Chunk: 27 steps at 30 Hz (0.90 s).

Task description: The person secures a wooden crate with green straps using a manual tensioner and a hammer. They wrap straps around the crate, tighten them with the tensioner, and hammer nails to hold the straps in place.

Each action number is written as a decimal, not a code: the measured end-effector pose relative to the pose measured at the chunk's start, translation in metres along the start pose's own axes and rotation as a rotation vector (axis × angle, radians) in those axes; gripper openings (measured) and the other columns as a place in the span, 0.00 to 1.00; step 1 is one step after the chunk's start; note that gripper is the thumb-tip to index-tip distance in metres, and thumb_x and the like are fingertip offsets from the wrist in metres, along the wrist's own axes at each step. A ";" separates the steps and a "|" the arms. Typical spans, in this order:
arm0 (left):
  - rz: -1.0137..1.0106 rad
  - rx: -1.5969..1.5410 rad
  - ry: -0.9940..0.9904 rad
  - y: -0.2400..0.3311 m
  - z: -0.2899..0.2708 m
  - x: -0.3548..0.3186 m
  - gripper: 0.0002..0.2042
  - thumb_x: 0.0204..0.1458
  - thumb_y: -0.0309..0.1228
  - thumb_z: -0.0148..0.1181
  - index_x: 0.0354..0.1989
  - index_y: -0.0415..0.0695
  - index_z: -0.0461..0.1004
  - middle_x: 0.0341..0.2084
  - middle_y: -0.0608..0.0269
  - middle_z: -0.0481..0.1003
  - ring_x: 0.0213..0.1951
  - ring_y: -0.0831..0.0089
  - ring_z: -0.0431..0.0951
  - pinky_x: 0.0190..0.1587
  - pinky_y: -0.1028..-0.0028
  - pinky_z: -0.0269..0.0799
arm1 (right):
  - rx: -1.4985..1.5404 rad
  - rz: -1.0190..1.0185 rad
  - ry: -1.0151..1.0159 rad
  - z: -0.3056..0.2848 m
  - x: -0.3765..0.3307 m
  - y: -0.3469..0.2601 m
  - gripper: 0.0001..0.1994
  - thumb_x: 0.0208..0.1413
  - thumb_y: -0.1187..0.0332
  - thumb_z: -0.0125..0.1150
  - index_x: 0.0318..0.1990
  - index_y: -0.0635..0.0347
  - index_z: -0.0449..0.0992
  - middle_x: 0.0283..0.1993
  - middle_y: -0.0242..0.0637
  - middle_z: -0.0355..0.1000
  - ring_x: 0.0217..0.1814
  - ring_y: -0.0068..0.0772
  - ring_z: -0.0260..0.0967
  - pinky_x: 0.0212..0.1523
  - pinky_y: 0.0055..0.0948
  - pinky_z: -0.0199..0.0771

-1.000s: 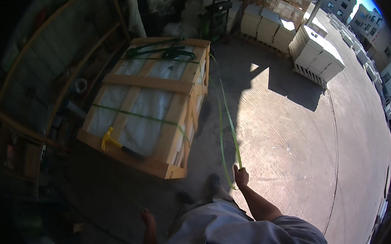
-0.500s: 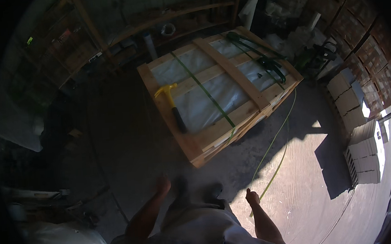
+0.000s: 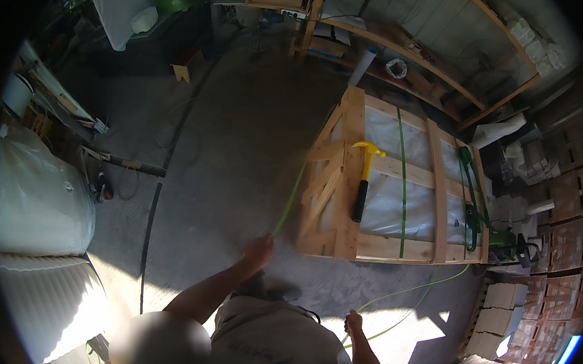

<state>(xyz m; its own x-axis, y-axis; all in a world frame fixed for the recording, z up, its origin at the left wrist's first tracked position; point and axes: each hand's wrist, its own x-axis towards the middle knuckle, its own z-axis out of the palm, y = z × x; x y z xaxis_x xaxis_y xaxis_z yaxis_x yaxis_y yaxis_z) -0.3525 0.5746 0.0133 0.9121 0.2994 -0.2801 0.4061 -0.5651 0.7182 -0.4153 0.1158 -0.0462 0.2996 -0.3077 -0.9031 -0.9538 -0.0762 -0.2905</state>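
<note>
Since the earlier frames the view has swung round: the wooden crate (image 3: 400, 188), which lay ahead and to the left, now sits to the right of the person, and the left hand (image 3: 258, 250), previously low beside the body, is raised toward the crate's near corner. Green strapping (image 3: 291, 199) runs up from the left hand along the crate's left face; the fingers are curled round it, though motion blur hides the exact grip. The right hand (image 3: 353, 322) lies below the crate, near the lower edge of view, closed about a second run of the same strapping that loops across the concrete floor (image 3: 234, 138) to the crate's lower right corner.

On top of the crate, over its white sheet wrapping, rests a hammer (image 3: 364, 177) with a yellow head and black handle, near the left edge. One green band (image 3: 401, 181) crosses the crate's top just right of the hammer. A green strapping tool (image 3: 469, 196) lies at the crate's right edge.

Left of the crate, well apart, stands a large white sack (image 3: 35, 193). Behind the crate run curved wooden shelves (image 3: 425, 64). Right of the crate are stacked pale blocks (image 3: 564, 217).
</note>
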 end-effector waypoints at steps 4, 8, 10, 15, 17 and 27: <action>-0.009 0.170 -0.033 -0.005 -0.052 -0.044 0.11 0.60 0.38 0.47 0.37 0.43 0.69 0.21 0.45 0.74 0.28 0.43 0.75 0.31 0.46 0.68 | 0.144 0.020 -0.019 -0.008 0.007 -0.026 0.22 0.62 0.51 0.39 0.16 0.50 0.57 0.09 0.26 0.48 0.06 0.25 0.43 0.08 0.28 0.41; -0.126 0.300 -0.128 -0.019 -0.058 -0.060 0.11 0.60 0.38 0.46 0.38 0.43 0.68 0.22 0.45 0.75 0.28 0.45 0.76 0.31 0.46 0.69 | 0.128 0.042 -0.003 -0.029 0.028 -0.028 0.18 0.59 0.50 0.35 0.24 0.48 0.62 0.18 0.28 0.58 0.14 0.32 0.53 0.12 0.32 0.52; -0.113 0.313 -0.177 -0.026 -0.042 -0.058 0.11 0.60 0.39 0.46 0.38 0.43 0.68 0.22 0.45 0.75 0.27 0.45 0.76 0.31 0.46 0.69 | 0.126 0.072 -0.007 -0.035 0.040 -0.015 0.18 0.59 0.51 0.36 0.20 0.46 0.60 0.14 0.28 0.53 0.12 0.31 0.50 0.11 0.32 0.50; 0.126 0.303 -0.248 -0.036 0.027 -0.057 0.13 0.60 0.39 0.45 0.35 0.41 0.69 0.22 0.44 0.75 0.25 0.45 0.76 0.31 0.47 0.71 | 0.240 -0.028 0.150 -0.037 0.054 0.028 0.25 0.64 0.51 0.37 0.13 0.47 0.52 0.09 0.25 0.46 0.08 0.24 0.41 0.10 0.27 0.37; 0.106 0.336 -0.343 -0.036 0.061 -0.056 0.13 0.59 0.38 0.46 0.34 0.41 0.69 0.21 0.45 0.75 0.25 0.46 0.76 0.31 0.49 0.72 | 0.264 -0.114 0.137 -0.038 0.050 0.039 0.23 0.65 0.52 0.38 0.16 0.48 0.55 0.10 0.25 0.48 0.08 0.23 0.43 0.09 0.27 0.40; 0.033 0.235 -0.754 -0.035 0.220 -0.035 0.14 0.60 0.39 0.46 0.41 0.38 0.67 0.31 0.45 0.76 0.30 0.50 0.79 0.31 0.53 0.76 | 0.662 -0.041 0.111 -0.016 0.017 0.082 0.09 0.61 0.66 0.46 0.38 0.64 0.64 0.16 0.30 0.57 0.14 0.22 0.53 0.13 0.25 0.56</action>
<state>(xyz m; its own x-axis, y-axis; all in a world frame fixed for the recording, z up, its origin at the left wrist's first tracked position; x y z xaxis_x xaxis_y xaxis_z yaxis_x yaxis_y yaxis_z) -0.3858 0.4151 -0.1421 0.6818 -0.2747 -0.6780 0.3029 -0.7377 0.6034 -0.4892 0.0892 -0.0802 0.2974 -0.4151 -0.8598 -0.7172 0.4974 -0.4882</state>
